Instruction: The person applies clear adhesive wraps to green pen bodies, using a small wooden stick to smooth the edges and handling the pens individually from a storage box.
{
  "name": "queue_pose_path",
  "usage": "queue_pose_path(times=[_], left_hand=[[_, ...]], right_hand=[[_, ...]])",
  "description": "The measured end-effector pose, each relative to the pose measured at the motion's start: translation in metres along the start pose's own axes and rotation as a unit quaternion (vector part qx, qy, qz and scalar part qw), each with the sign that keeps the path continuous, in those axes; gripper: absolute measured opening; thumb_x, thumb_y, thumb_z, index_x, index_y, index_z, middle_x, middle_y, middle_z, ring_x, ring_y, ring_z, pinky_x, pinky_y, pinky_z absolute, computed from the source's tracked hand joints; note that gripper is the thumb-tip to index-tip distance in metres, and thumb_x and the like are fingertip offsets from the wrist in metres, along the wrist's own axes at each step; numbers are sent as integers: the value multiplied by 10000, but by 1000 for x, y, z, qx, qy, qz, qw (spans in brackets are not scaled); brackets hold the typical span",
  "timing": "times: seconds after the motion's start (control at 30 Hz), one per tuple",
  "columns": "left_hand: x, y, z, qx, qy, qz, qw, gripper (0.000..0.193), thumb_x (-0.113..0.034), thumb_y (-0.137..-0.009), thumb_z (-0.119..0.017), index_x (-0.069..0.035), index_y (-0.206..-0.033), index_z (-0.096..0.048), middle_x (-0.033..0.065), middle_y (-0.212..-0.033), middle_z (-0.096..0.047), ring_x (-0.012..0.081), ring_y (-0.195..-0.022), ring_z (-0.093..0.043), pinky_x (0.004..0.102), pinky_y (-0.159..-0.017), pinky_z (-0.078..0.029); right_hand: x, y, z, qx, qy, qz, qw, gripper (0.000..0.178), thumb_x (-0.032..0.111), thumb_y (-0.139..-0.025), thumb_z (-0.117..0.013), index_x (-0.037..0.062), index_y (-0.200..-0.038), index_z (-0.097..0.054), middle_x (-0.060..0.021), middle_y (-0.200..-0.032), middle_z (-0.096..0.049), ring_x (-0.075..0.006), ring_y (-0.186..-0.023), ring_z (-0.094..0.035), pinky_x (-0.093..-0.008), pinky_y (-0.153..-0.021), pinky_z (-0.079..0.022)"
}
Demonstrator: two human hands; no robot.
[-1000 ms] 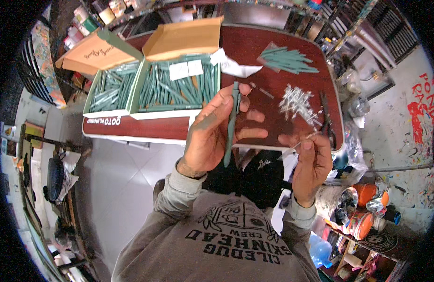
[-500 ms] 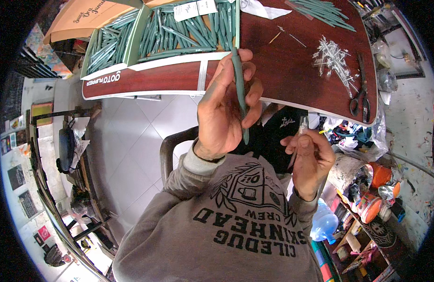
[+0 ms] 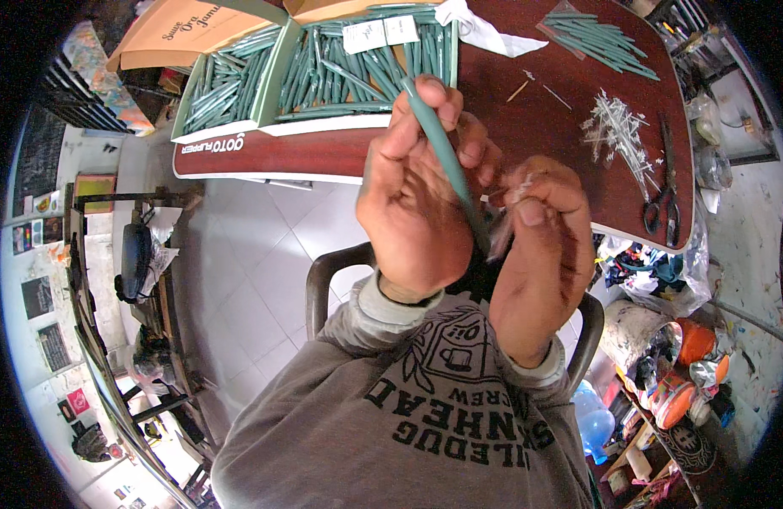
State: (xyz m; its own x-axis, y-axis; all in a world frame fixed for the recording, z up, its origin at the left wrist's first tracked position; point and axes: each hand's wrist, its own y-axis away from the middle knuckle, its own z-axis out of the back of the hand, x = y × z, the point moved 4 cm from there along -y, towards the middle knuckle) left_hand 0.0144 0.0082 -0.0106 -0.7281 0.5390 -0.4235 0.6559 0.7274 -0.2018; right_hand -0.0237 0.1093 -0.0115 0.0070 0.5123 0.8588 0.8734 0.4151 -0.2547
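Observation:
A slim green pen [image 3: 438,136] slants down through my left hand [image 3: 417,229], its upper end held between thumb and fingertips. My right hand [image 3: 544,271] is close beside it, thumb and fingers pinching a narrow clear plastic sleeve [image 3: 499,236]. The pen's lower end is blurred and meets the sleeve; whether it is inside I cannot tell. Beyond my hands, on the dark red table [image 3: 536,127], stands an open box [image 3: 332,125] of many similar green pens. A second open box [image 3: 226,89] of them adjoins it on the left.
A pile of thin white sticks or strips [image 3: 620,136] lies right of my hands, with black-handled scissors [image 3: 670,212] beside it. More green pens [image 3: 599,47] lie at the far right by a white cloth or paper [image 3: 493,34]. A chair [image 3: 319,288] surrounds me.
My right hand has moved up and left with the clear sleeve, meeting the lower end of the pen. My left hand still grips the pen. The view has shifted slightly.

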Motion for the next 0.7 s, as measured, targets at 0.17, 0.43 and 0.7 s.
queue_pose_path(times=[0.17,0.43,0.7], left_hand=[[-2,0,-1,-50,-129,-61,989,336,-280,-1022,-373,-26,-1198,-506,41,-1073,-493,144,-786,-463,259,-710,-397],[-12,0,-15,-48,-202,-65,976,355,-288,-1083,-351,-9,-1260,-481,32,-1024,-498,98,-795,-485,206,-702,-412],[-17,1,-21,-43,-256,-71,963,378,-258,-1013,-335,34,-1107,-556,22,-941,-489,98,-798,-470,241,-723,-424]], right_hand=[[4,-2,-14,46,138,74,987,64,42,-901,-622,3,-952,-624,-152,-1097,-578,-254,-1070,-546,-388,-968,-419],[-4,-9,-20,61,82,16,995,79,66,-900,-667,8,-949,-647,-181,-1248,-572,-257,-1154,-544,-378,-1013,-392],[-5,-11,-34,53,5,-23,998,69,37,-897,-664,19,-954,-631,-177,-1297,-551,-255,-1184,-542,-370,-1025,-400]])
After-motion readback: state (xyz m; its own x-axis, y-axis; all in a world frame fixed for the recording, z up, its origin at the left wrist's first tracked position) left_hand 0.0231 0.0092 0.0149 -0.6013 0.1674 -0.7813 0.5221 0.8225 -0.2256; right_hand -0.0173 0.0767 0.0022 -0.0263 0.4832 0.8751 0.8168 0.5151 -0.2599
